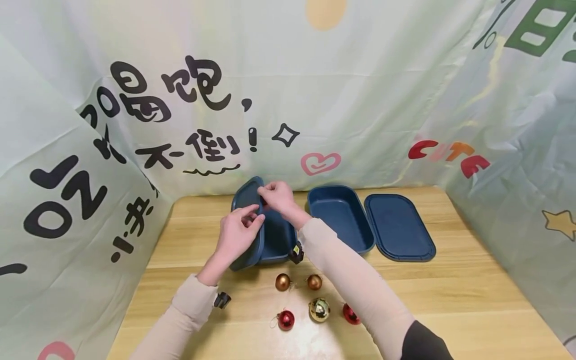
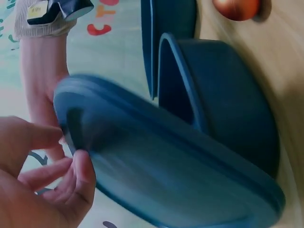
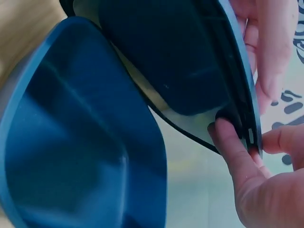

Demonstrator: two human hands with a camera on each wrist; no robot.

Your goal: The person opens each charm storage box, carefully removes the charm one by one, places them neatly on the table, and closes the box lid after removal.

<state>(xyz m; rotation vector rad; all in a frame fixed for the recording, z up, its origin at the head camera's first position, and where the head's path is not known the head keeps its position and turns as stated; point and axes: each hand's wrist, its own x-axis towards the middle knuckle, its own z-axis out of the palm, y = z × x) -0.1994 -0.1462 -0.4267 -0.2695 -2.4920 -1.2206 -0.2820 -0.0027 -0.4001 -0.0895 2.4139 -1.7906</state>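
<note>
A dark blue lid (image 1: 247,194) stands tilted on edge along the left side of a matching blue box (image 1: 276,242). My right hand (image 1: 280,199) pinches the lid's far rim, its thumb on the inner face in the right wrist view (image 3: 270,185). My left hand (image 1: 236,232) is at the lid's outer side, fingers loosely bent and close to the rim; the left wrist view shows its fingertips (image 2: 84,164) by the outer face. No left finger shows on the lid's inner side. Part of the box is hidden behind the lid and right hand.
Right of the hands stands a second blue box (image 1: 339,215), uncovered, with its lid (image 1: 400,227) flat beside it. Nearer lie two copper baubles (image 1: 282,282), a gold bauble (image 1: 319,310) and two red baubles (image 1: 285,320), one partly behind the right sleeve. A printed curtain (image 1: 382,100) hangs behind the table.
</note>
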